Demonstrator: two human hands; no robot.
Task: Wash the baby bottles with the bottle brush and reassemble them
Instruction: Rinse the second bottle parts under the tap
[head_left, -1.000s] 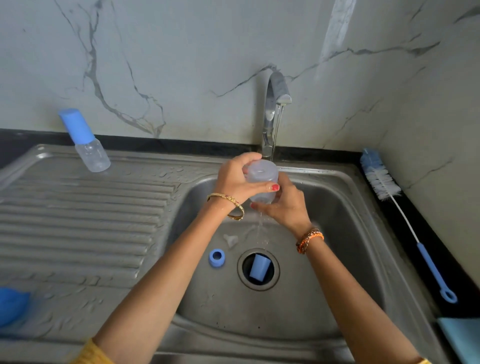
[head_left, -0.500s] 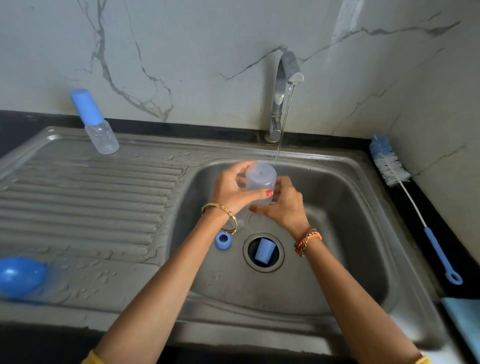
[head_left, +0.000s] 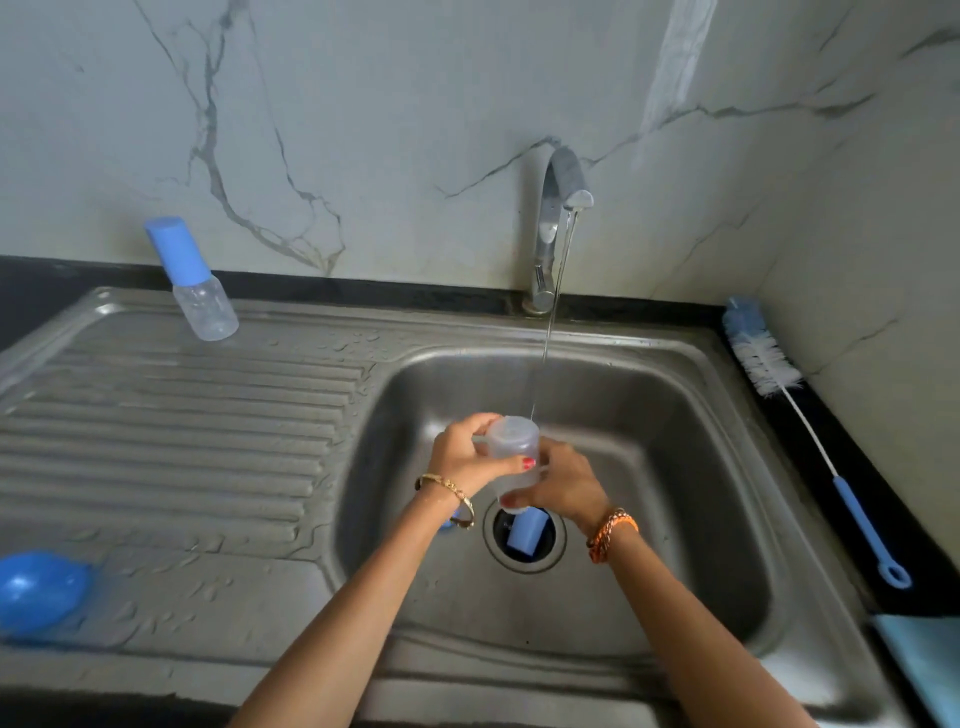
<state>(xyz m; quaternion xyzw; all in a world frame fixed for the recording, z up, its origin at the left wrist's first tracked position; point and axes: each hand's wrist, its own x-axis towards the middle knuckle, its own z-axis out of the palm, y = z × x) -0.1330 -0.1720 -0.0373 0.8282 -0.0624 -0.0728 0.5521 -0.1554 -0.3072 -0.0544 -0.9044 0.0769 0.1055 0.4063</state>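
A clear baby bottle is held bottom-up over the sink basin. My left hand grips its upper part with the thumb across the front. My right hand holds its lower end from the right. A thin stream from the tap runs down just behind the bottle. A blue cap lies in the drain, and a blue ring peeks out behind my left wrist. A second, assembled bottle with a blue cap stands at the back of the draining board. The bottle brush lies on the right counter.
A blue rounded object rests on the front left of the ridged draining board. A light blue cloth sits at the right front corner. Marble wall stands behind and to the right.
The view has tilted up, so the hands and bottle appear lower in the frame. Both hands keep hold of the bottle, now slightly lower, over the drain. The tap still runs.
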